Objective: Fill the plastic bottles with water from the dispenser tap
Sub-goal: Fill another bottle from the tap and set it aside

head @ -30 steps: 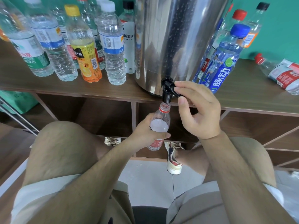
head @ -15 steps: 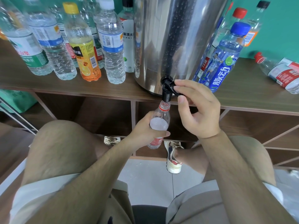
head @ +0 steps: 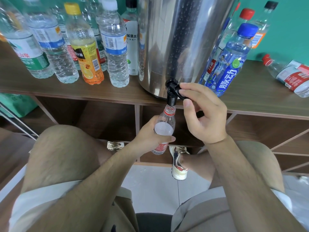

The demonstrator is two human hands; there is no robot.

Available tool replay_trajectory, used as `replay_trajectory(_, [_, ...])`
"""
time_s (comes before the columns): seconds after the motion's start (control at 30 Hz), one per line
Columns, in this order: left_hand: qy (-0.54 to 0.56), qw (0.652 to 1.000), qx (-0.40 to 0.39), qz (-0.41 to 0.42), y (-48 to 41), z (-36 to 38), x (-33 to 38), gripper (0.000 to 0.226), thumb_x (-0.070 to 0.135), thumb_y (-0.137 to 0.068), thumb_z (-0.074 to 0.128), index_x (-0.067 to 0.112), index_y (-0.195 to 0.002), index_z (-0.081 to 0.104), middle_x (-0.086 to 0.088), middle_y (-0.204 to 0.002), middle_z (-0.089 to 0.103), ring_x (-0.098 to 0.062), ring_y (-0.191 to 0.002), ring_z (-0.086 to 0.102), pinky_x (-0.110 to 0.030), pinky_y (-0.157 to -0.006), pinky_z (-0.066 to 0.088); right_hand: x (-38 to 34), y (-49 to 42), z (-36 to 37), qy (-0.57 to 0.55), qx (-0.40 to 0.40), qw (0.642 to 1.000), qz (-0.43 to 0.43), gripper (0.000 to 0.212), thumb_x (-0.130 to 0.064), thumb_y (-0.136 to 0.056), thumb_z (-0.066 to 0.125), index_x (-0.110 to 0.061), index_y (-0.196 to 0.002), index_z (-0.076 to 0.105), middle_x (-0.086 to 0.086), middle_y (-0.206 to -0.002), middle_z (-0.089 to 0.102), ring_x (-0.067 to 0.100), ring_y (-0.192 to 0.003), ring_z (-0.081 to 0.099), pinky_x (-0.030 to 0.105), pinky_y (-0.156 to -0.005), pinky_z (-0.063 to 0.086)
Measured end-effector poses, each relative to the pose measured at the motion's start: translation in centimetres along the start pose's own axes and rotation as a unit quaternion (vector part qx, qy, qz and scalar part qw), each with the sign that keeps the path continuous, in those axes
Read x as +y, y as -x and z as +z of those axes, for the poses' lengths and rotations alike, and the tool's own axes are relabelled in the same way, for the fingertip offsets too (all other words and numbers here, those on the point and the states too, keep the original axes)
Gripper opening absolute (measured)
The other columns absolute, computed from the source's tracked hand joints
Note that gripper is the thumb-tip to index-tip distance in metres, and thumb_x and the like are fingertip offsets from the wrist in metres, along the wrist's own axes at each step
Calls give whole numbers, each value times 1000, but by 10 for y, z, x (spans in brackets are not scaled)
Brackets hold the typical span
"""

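single head-worn wide-angle view. faces forward and down, close to the dispenser tap [head: 171,97], shelf [head: 93,94] just ahead.

A teal wall [head: 284,22] is seen at upper right, a silver dispenser [head: 175,39] at centre, a yellow-capped orange bottle [head: 87,52] at upper left, and a blue-capped, blue-labelled bottle [head: 232,64] at right.
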State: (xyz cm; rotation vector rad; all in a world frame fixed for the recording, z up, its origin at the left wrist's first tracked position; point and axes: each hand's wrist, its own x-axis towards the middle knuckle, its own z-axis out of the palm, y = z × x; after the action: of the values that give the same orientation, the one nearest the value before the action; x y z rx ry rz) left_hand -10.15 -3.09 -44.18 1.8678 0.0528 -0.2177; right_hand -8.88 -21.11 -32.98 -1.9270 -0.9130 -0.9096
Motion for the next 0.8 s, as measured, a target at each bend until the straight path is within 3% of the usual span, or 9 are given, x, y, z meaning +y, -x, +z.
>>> replay_trajectory(0.23, [-2,1000,7,1,0,0,1,81,48,-71,92,57,-130,38,28,-119,54,-4,-108,58,-14,-74,44,2,0,0,-3,0,1000,0,24,-11,-104,59,3,-112,77,10,-128,71,14,-108,69,23,-86,52])
replay_trajectory(0.53, [8,1000,-9,3,2,0,1,84,41,-76,91,47,-141,38,20,-128,54,-12,-117,57,-29,-92,49,3,1,2,-13,5,1000,4,25,-12,-105,58,2,-113,76,8,-128,70,15,-108,70,17,-83,51])
replay_trajectory(0.8, [7,1000,-9,-1,1,1,1,83,41,-76,92,48,-139,38,20,-128,54,-11,-116,57,-30,-94,50,4,1,2,-14,5,1000,1,24,-13,-105,59,2,-113,76,9,-129,71,17,-112,70,20,-84,52])
